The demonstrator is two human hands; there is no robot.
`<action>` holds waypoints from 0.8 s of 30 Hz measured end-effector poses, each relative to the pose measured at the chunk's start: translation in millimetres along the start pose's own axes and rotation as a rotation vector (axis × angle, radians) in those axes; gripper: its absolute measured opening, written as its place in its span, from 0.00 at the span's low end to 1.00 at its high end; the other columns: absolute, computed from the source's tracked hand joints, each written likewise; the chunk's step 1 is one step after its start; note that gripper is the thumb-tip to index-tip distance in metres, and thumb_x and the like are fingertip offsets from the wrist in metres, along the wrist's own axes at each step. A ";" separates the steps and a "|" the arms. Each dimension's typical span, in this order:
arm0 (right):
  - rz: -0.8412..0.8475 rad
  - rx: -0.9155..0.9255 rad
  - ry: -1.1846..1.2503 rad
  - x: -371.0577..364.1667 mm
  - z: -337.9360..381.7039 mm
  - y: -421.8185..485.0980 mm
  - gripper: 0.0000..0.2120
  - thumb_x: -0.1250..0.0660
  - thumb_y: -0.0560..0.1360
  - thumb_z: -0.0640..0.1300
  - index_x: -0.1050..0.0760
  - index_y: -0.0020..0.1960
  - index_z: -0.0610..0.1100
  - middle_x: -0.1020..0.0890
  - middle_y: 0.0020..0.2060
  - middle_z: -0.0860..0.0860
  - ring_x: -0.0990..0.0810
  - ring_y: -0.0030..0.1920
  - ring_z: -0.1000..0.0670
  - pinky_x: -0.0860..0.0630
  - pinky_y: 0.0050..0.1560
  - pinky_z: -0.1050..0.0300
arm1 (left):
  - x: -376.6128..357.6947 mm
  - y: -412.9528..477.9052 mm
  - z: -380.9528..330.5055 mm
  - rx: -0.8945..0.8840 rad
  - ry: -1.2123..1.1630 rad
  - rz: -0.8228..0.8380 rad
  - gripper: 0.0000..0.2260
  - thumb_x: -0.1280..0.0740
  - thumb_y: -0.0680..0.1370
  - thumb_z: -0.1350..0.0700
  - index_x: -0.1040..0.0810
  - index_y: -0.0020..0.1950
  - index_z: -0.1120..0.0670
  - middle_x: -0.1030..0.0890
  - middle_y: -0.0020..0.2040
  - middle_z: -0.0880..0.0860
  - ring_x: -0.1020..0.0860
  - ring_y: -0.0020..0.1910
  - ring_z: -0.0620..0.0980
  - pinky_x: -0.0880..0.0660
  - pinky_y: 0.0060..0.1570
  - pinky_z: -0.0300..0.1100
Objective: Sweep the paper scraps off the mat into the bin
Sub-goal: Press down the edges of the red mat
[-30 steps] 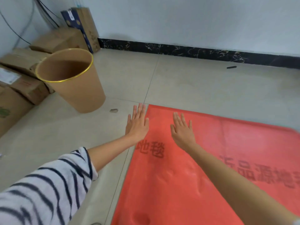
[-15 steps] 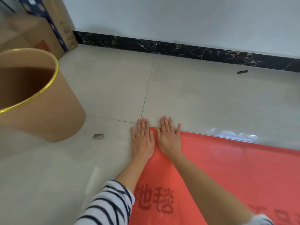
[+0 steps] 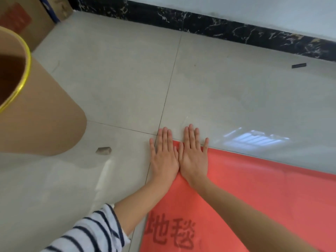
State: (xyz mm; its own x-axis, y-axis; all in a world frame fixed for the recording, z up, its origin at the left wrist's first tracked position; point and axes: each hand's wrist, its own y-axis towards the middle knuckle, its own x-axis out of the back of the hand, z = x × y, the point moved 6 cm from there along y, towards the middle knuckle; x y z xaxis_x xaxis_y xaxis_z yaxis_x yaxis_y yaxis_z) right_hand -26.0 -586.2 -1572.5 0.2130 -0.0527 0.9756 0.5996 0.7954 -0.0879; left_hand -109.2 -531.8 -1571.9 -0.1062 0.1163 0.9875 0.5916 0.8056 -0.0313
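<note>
Fingers (image 3: pixel 164 137) of the left hand (image 3: pixel 164 159) lie straight and close together, flat on the tiled floor (image 3: pixel 127 79), holding nothing. The right hand (image 3: pixel 193 157) lies flat beside it, also released, and the two hands touch along their inner edges, thumb against thumb. Its palm rests on the far left corner of the mat (image 3: pixel 254 197), and its fingertips reach past the mat's far edge onto the tile. The left hand sits at the mat's left edge, mostly over bare floor.

The mat is red and thin. It spreads over the floor across the lower right of the view, with dark printed characters (image 3: pixel 171 231) near its left edge. The bin (image 3: pixel 45 115), a tall brown tub with a gold rim, stands on the floor at the far left, well apart from the hands. One small grey-brown scrap (image 3: pixel 103 150) lies on the tile between the bin's base and the left hand, off the mat and nearer the bin.

A blue-and-white striped sleeve (image 3: pixel 91 233) covers the left forearm. The right forearm is bare. Along the far wall runs a black marbled skirting (image 3: pixel 218 28), with a small dark object (image 3: pixel 299 65) on the floor just before it. Cardboard boxes (image 3: pixel 21 20) stand behind the bin in the top left corner.
</note>
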 end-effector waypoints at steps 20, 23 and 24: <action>-0.043 -0.050 0.197 12.0 0.8 -0.9 0.32 0.59 0.80 0.54 0.54 0.81 0.43 0.51 0.80 0.49 0.56 0.80 0.48 0.54 0.78 0.46 | 2.4 3.7 0.3 -0.030 0.124 0.024 0.28 0.58 0.81 0.52 0.42 0.78 0.63 0.40 0.79 0.59 0.44 0.79 0.56 0.62 0.73 0.57; -0.124 0.016 0.460 25.7 5.3 -13.5 0.31 0.53 0.79 0.50 0.47 0.80 0.40 0.43 0.79 0.48 0.50 0.79 0.49 0.45 0.78 0.49 | 6.8 0.4 -0.1 -0.037 0.192 0.032 0.26 0.56 0.82 0.53 0.46 0.79 0.63 0.44 0.80 0.59 0.49 0.79 0.56 0.68 0.71 0.56; -0.132 0.007 0.592 32.0 4.0 -18.0 0.30 0.50 0.79 0.47 0.47 0.80 0.40 0.42 0.79 0.49 0.50 0.79 0.52 0.42 0.77 0.50 | 11.0 -0.9 -3.2 -0.042 0.212 0.039 0.26 0.54 0.83 0.53 0.47 0.79 0.63 0.46 0.80 0.59 0.51 0.80 0.56 0.69 0.71 0.57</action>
State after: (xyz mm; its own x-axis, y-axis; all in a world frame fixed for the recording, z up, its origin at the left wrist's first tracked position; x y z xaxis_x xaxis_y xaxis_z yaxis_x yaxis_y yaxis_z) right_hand -33.1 -599.8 -1538.9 0.5317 -0.4765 0.7002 0.6454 0.7632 0.0293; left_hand -108.4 -533.1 -1560.5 0.0854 0.0186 0.9962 0.6255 0.7773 -0.0682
